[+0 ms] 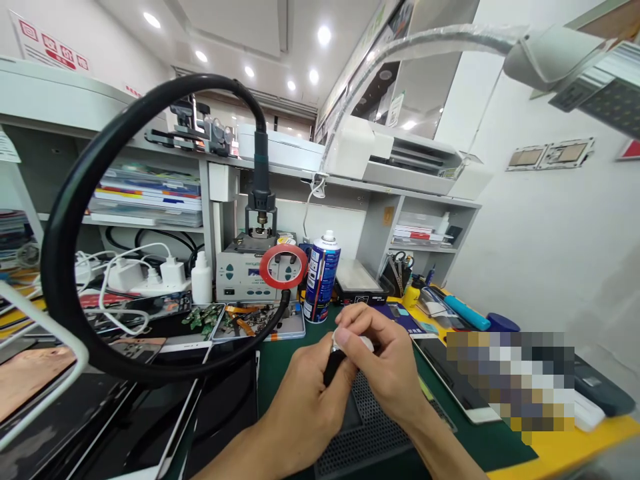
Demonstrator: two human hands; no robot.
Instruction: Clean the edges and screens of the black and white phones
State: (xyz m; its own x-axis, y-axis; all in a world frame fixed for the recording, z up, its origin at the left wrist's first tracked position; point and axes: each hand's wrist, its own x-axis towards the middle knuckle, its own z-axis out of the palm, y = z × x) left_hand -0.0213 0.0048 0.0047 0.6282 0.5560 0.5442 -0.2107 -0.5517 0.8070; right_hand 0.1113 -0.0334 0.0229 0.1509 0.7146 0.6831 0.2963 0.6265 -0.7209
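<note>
1. The left hand (313, 380) curls its fingers snugly round a small dark object (332, 367), held in the near middle of the scene, above the work surface.
2. The right hand (387, 363) meets it from the right, thumb and fingertips drawn together on a small white piece (367, 343) at the dark object's top; whether the two are joined I cannot tell.
3. Beneath the hands lies a black pad (370, 430), its face patterned with small holes.
4. Farther off, a glossy blue spray can (323, 277) stands upright, a smooth red ring (266, 270) just to its left, in front of a boxy grey station (233, 270).
5. A thick, matte black hose (57, 200) loops across the left; near its lower end, a shallow tray (296, 328) holds jumbled small parts.
6. Flat, glossy dark panels (225, 407) overlap at near left; a white-edged tablet (457, 380) lies to the right.
7. The surface is a green mat (280, 360) over a yellow tabletop (595, 437).
8. Grey shelving (373, 223) lines the far side, below round ceiling lights (325, 35); a plain white wall (550, 227) rises at right.
</note>
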